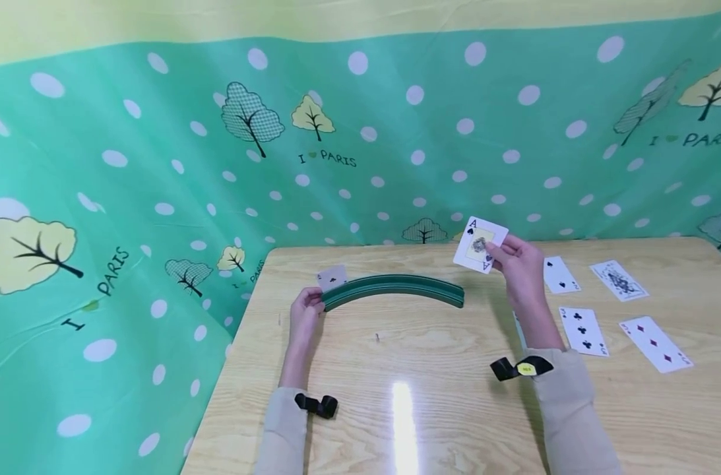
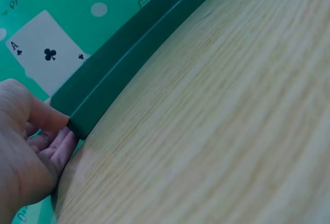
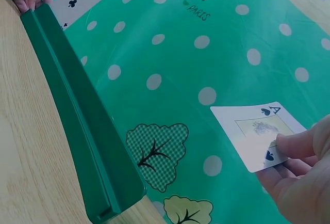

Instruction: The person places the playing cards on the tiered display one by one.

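A curved green card holder [image 1: 396, 284] with a groove along it stands on the wooden table. My left hand [image 1: 307, 313] pinches its left end, thumb on one side and fingers on the other, as the left wrist view shows. An ace of clubs [image 2: 49, 53] stands upright at that end, its lower edge hidden behind the holder. My right hand [image 1: 522, 264] is raised beyond the holder's right end. Between thumb and fingers it pinches an ace of spades [image 1: 479, 245], face toward me and slightly tilted.
Face-up playing cards lie on the right of the table: a three of clubs [image 1: 584, 332], a three of diamonds [image 1: 657, 343], a spade card [image 1: 562, 274] and a picture card [image 1: 619, 280]. Another card is mostly hidden by my right forearm. A green dotted curtain [image 1: 360, 132] hangs behind the table.
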A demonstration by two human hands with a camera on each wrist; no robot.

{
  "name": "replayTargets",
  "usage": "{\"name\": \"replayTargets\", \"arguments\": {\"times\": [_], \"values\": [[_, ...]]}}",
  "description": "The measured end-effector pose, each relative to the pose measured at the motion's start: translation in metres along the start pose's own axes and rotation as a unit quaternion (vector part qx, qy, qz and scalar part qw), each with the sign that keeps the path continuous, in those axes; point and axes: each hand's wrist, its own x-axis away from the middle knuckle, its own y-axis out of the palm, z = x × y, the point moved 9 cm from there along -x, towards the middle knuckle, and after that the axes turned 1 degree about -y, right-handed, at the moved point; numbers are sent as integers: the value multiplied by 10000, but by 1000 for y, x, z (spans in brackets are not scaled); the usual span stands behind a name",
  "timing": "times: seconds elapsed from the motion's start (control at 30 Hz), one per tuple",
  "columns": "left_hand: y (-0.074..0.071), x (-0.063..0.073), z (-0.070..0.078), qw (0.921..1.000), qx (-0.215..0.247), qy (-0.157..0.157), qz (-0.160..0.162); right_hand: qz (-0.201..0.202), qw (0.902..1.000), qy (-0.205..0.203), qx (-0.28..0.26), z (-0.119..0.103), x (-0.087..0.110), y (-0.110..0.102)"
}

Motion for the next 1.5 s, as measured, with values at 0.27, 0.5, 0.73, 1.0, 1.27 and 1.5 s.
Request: {"name": "replayTargets", "arguments": {"times": [0.27,0.5,0.73,1.0,1.27,1.5], "values": [[5,-3,8,9997,-128,198,-4,230,9997,100,67,-2,2,-1],[4,3,17,9996,-206,198,-61,143,9997,18,198,-4,2,4],[-2,1,10,9994,-265,222,9,70,9992,87,381,-4,3,11],[-5,3,2,9997,-175,136,66,28,9996,111,239,-5,4,14],[-1,7,3,9994,-254,212,95,-113,9987,85,493,-6,6,14],[-1,6,5,9991,-300,287,40,-196,9981,74,576,-3,10,16]]}}
